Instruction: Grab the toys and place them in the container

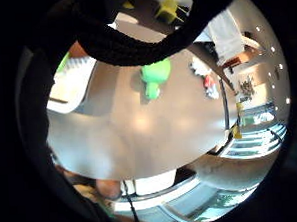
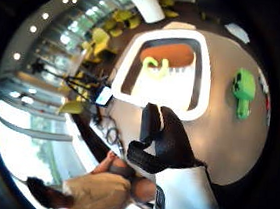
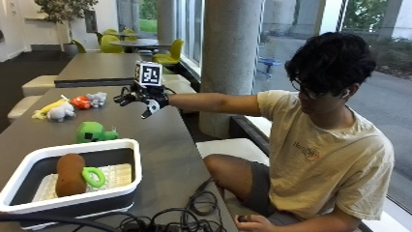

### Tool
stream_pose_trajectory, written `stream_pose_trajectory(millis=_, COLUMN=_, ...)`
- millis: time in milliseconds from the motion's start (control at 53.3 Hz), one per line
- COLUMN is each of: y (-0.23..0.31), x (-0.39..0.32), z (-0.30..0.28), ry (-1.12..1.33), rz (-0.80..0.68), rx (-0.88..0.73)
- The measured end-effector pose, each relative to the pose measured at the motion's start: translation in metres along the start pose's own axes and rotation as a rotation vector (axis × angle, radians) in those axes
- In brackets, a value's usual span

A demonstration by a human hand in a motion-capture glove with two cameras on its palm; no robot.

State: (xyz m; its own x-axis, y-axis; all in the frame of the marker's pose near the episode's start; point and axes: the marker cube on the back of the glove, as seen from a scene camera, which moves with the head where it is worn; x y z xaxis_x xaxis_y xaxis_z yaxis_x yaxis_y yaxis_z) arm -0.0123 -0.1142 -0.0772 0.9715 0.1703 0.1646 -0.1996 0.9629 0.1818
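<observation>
My gloved right hand [image 3: 143, 100] hovers above the grey table [image 3: 161, 150] with its fingers spread and relaxed, holding nothing. A green blocky plush toy [image 3: 95, 132] [image 1: 155, 76] [image 2: 243, 90] lies on the table between the hand and the container. The white-rimmed container [image 3: 77, 147] [image 2: 202, 86] stands at the near end and holds a brown plush [image 3: 69, 174] [image 2: 168, 53] and a green ring [image 3: 94, 177] [image 2: 156, 68]. Beyond the hand, at the table's far left, lie a white plush [image 3: 61, 112], a yellow toy [image 3: 46, 108], a red toy [image 3: 81, 102] [image 1: 209, 81] and a grey plush [image 3: 98, 99].
Black cables [image 3: 186, 212] lie coiled on the table's near end beside the container. The person sits on a bench along the table's right edge. A second table [image 3: 96, 65] and yellow chairs [image 3: 170, 50] stand behind.
</observation>
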Motion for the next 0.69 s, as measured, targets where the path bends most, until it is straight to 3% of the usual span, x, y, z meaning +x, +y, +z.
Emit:
stream_pose_trajectory(millis=38, y=0.008, x=0.01, z=0.006, ry=0.022, rz=0.013, rx=-0.028)
stream_pose_trajectory(millis=94, y=0.013, x=0.031, z=0.011, ry=0.132, rz=-0.147, rx=-0.064)
stream_pose_trajectory(millis=169, y=0.032, x=0.039, z=0.025, ry=0.079, rz=-0.105, rx=-0.105)
stream_pose_trajectory(millis=263, y=0.047, x=0.061, z=0.037, ry=0.131, rz=-0.21, rx=-0.133)
stream_pose_trajectory(millis=544, y=0.065, x=0.095, z=0.033, ry=0.119, rz=-0.167, rx=-0.118)
stream_pose_trajectory(millis=638, y=0.072, x=0.095, z=0.019, ry=0.048, rz=0.016, rx=-0.082)
stream_pose_trajectory(millis=694, y=0.07, x=0.106, z=0.007, ry=0.124, rz=-0.046, rx=-0.069)
